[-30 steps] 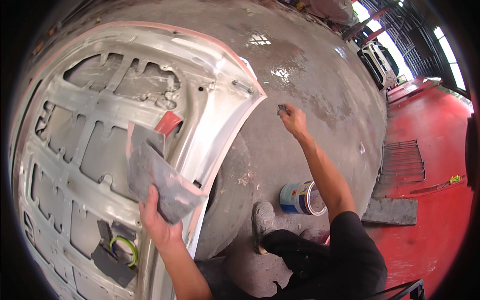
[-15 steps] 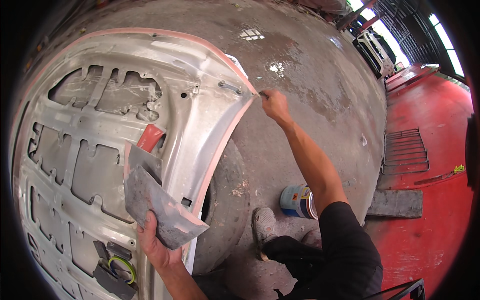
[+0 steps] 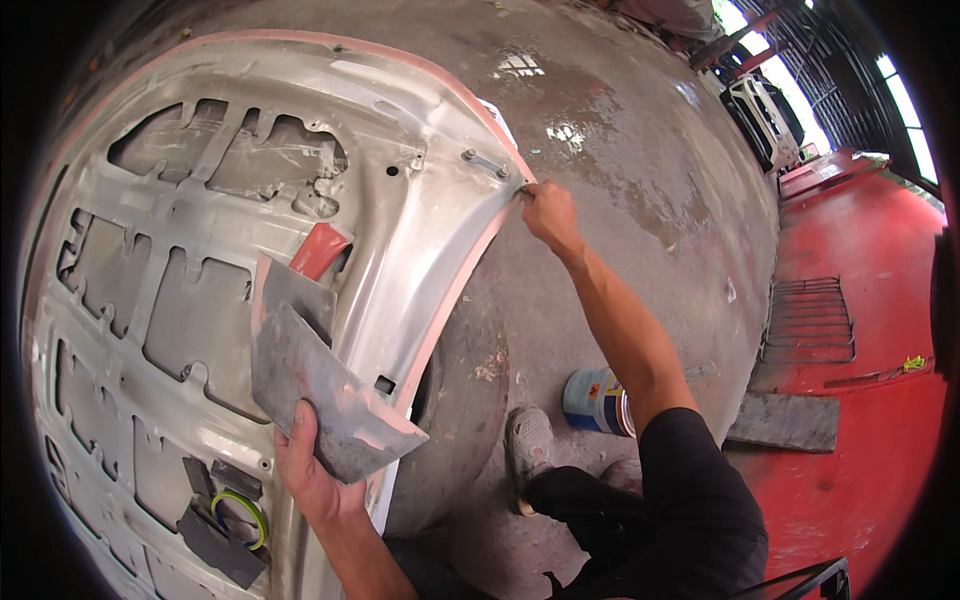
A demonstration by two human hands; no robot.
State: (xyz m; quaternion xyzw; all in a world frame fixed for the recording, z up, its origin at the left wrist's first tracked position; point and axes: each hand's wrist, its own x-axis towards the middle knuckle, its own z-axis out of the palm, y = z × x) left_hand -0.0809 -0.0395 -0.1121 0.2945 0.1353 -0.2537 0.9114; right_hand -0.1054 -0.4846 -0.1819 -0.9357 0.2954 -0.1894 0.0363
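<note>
A bare-metal car hood (image 3: pixel 420 230) lies underside up on the left, pink filler (image 3: pixel 455 275) smeared along its rim. In my left hand (image 3: pixel 320 480) is a flat grey mixing plate (image 3: pixel 310 360), thumb on top, with pink putty on its right edge; it is held over the hood's near side. My right hand (image 3: pixel 550 218) reaches out to the hood's far right corner. Its fingers are pinched at the filler-coated edge there, around a small dark thing mostly hidden by them.
Behind the plate lies a red packet (image 3: pixel 320 250). A green tape roll (image 3: pixel 258 525) and dark sanding pieces (image 3: pixel 225 550) rest on the hood. A tyre (image 3: pixel 455 400) sits beneath its edge. A paint can (image 3: pixel 595 402) stands near my foot; a red panel (image 3: pixel 870 480) is at right.
My right hand has shifted slightly inward from the corner's tip onto the edge. The hood appears a little farther right and higher in view. My left hand still holds the plate.
</note>
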